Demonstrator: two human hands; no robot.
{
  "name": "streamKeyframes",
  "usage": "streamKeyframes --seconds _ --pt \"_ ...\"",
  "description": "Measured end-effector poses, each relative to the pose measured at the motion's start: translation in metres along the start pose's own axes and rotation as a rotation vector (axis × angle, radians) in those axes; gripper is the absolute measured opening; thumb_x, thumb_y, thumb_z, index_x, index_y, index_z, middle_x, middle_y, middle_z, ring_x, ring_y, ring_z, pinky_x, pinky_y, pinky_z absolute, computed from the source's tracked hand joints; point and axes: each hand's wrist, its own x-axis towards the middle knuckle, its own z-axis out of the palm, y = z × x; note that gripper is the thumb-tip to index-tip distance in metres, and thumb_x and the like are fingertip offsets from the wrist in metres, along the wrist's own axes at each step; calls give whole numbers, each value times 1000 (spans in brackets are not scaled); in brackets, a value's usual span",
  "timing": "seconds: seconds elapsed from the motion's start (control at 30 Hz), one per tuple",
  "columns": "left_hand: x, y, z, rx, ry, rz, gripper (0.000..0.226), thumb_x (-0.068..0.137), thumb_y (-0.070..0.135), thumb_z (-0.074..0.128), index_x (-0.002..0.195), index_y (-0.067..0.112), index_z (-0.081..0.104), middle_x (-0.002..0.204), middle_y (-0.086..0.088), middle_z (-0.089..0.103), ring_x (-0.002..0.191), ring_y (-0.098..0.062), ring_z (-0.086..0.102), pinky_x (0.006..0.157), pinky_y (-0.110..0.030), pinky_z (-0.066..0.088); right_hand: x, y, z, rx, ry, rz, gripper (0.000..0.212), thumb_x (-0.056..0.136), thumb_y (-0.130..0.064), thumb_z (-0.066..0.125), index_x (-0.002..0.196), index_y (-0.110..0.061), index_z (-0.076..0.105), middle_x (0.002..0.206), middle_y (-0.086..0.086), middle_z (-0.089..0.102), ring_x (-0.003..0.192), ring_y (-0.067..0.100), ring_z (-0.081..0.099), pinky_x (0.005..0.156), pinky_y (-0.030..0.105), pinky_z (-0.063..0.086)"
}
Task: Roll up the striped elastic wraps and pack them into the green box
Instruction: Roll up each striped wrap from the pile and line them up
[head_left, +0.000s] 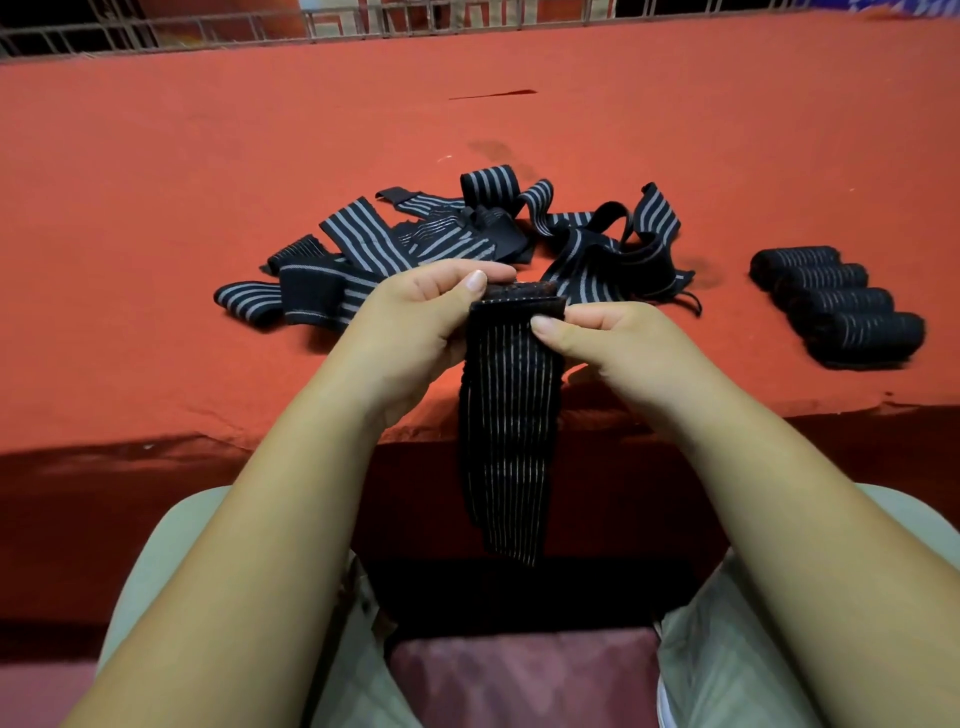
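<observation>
One black striped elastic wrap hangs down over the near table edge toward my lap. My left hand pinches its folded top end from the left, and my right hand pinches the same end from the right, thumbs on top. Behind my hands lies a loose pile of unrolled striped wraps. Several rolled wraps lie side by side at the right. No green box is in view.
The table is covered with a red cloth. A metal railing runs along its far side. My knees in light trousers sit below the near edge.
</observation>
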Motion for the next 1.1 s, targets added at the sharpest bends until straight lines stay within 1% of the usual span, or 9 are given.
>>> streamKeyframes --seconds 0.13,0.27,0.33,0.47,0.6,0.7,0.8,0.97,1.1 --pt "-3 2 2 -10 -18 -7 29 115 17 49 126 9 74 121 -13 79 114 -24 76 99 -36 59 0 -2 1 -12 2 6 26 104 -32 70 83 -25 83 91 -2 83 79 4 75 70 15 53" --pt "-5 2 3 -6 -25 -9 30 115 18 48 127 9 74 122 -12 79 115 -23 75 99 -34 59 -1 0 2 19 8 41 24 104 -34 70 88 -23 85 95 2 83 85 12 77 86 39 58" --pt "-6 2 4 -4 -32 -10 30 116 19 48 127 9 74 124 -12 79 116 -24 75 100 -36 58 -1 1 2 50 10 56 23 103 -34 71 94 -19 85 97 5 83 87 16 77 88 44 60" --pt "-7 2 7 -34 -48 -11 31 115 17 47 127 7 73 124 -14 78 112 -22 74 99 -34 60 0 1 1 60 19 79 29 103 -34 71 97 -8 82 96 8 83 83 17 77 74 32 62" --pt "-9 3 9 -58 -37 -21 28 114 16 50 122 6 75 119 -11 80 106 -16 76 86 -25 60 -1 0 2 133 10 118 29 103 -30 71 95 -4 79 91 10 81 76 17 74 60 22 57" --pt "-11 3 9 -55 -43 -2 23 109 17 59 122 6 76 121 -15 79 111 -20 76 93 -30 61 0 0 2 149 -2 123 26 103 -30 71 95 -7 81 93 9 81 80 17 75 63 25 59" --pt "-11 1 7 -10 -45 46 23 100 3 69 121 10 77 120 -26 76 110 -27 75 102 -38 60 0 -2 1 144 -9 105 25 103 -31 71 100 -9 82 100 9 82 85 17 77 68 27 61" --pt "-10 3 8 -11 40 79 25 104 -1 62 120 12 76 107 -13 81 97 -23 78 77 -31 62 5 2 4 -88 121 14 35 95 -56 76 83 -24 69 75 -2 69 70 16 62 71 35 50" --pt "-8 4 9 -87 108 119 24 108 0 57 122 11 73 105 -13 78 97 -28 73 81 -41 62 1 -1 3 -117 4 5 26 98 -56 71 110 -32 70 71 -6 62 62 12 57 57 28 46"
